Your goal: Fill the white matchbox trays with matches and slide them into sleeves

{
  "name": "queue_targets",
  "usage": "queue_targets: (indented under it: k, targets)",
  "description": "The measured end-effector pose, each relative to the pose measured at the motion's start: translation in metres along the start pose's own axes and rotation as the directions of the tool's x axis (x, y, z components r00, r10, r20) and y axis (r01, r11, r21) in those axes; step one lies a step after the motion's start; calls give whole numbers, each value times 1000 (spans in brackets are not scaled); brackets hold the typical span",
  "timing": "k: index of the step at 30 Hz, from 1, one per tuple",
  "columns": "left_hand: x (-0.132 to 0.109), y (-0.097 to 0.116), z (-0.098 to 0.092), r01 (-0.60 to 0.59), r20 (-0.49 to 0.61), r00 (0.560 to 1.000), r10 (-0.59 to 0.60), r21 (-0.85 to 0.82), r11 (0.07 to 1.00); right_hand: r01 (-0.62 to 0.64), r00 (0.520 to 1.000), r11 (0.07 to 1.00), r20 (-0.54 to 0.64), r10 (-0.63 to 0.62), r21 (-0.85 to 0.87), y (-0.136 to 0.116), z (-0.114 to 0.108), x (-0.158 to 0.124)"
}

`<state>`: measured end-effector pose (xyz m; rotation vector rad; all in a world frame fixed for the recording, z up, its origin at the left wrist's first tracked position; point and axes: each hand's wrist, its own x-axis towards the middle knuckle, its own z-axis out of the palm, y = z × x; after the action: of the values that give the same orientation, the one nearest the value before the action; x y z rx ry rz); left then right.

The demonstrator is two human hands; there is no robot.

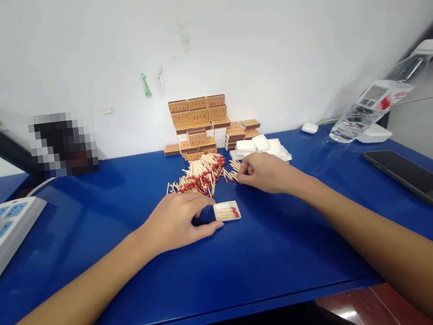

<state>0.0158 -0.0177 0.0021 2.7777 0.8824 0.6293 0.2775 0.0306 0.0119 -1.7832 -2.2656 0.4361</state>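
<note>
My left hand grips the left end of a small white matchbox tray between thumb and fingers. Several red-tipped matches lie side by side in that tray, which rests flat on the blue table. My right hand is closed in a pinch at a small cluster of loose matches, right of the main heap. Its fingertips cover whatever they hold; I can make out matches just beside them. The large match heap spreads beyond my left hand.
Stacked matchboxes stand against the wall. White empty trays lie behind my right hand. Farther right are a water bottle, a white case and a phone. A power strip sits at the left on the blue table.
</note>
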Motion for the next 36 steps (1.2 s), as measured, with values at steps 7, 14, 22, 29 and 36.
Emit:
queue_targets:
  k: [7,14,22,29,36]
  targets:
    - [-2,-2,1,7,2,1000,-7,2,1000,13,1000,997,-24,-11,80,1,-6,-6]
    - [-2,-4,1,36,11,999,-36,3,999,312,925,856,74,-373,413,-18,-4,-32]
    - [-1,-5,1,21,15,1000,-21,7,1000,344,892,886,187,-412,312,-37,4,-40]
    - [-1,-5,1,36,20,999,-36,-5,999,390,895,899,146,-421,201,-35,-1,-43]
    - [-1,-4,0,41,29,999,-41,-9,999,462,877,876,75,-474,135,-29,-2,-42]
